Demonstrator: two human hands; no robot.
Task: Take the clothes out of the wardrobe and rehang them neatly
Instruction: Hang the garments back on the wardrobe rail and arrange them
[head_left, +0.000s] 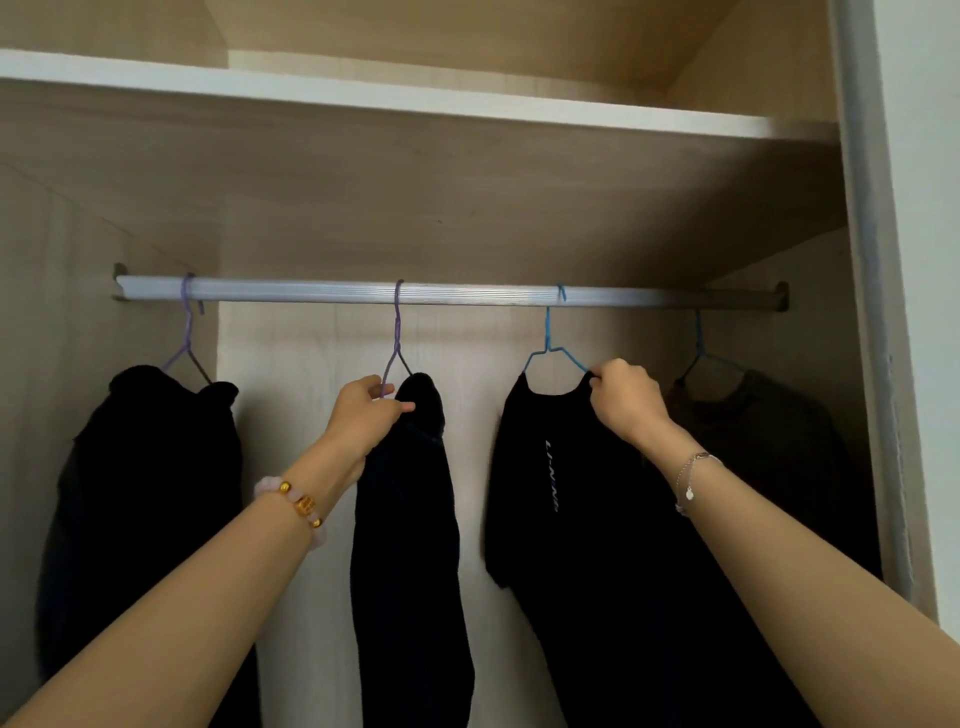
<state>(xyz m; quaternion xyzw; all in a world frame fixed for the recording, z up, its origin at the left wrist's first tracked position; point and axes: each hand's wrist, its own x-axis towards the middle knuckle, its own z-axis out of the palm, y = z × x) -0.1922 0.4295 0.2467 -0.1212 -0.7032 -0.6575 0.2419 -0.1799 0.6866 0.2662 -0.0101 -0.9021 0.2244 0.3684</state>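
Both arms stretched up toward 12 o'clock, left hand with its grip pinching the purple hanger, right hand pinching the black shirt collar at 1 o'clock.

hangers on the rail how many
4, all on the rail: purple hanger far left, second purple hanger in the left hand, blue hanger in the right hand, second blue hanger far right. None hidden.

Hems unseen: dark middle garment and black shirt run off my bottom edge. Left hand covers purple hanger below its neck. Right hand fingertips buried in shirt collar. Shirt print unreadable. Rightmost garment too shadowed for colour.
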